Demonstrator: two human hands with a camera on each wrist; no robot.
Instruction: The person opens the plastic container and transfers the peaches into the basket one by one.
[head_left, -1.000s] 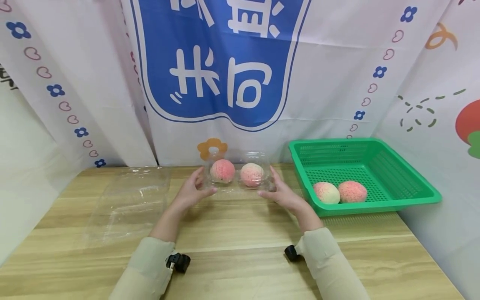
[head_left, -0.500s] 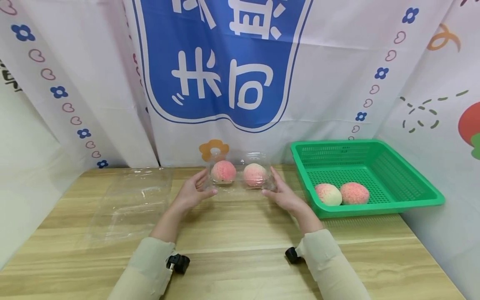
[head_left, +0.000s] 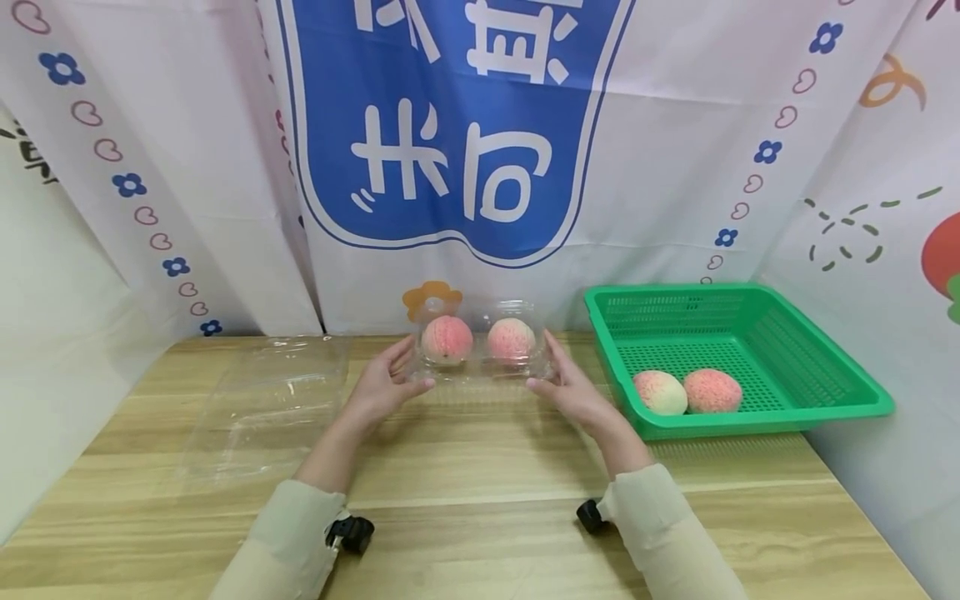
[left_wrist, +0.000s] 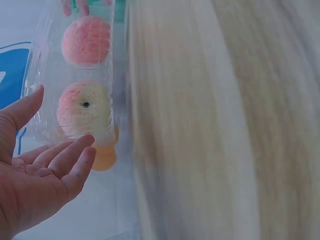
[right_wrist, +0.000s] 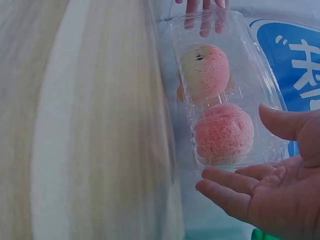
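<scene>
At the back of the table, both hands hold a clear plastic clamshell box by its two ends. Inside sit a pink peach on the left and a paler pink-and-cream peach on the right. My left hand has its thumb along one side of the left end, with the fingers on the other side. The right hand mirrors it at the right end. In the right wrist view, the box's far peach shows a small dark stem spot.
Another clear plastic box lies to the left on the wooden table. A green basket on the right contains a cream-and-pink peach and a pink one. A printed curtain hangs right behind the table.
The box with its two peaches has risen slightly, both hands staying at its ends. The head view has shifted a little. The basket and the other box stay put.
</scene>
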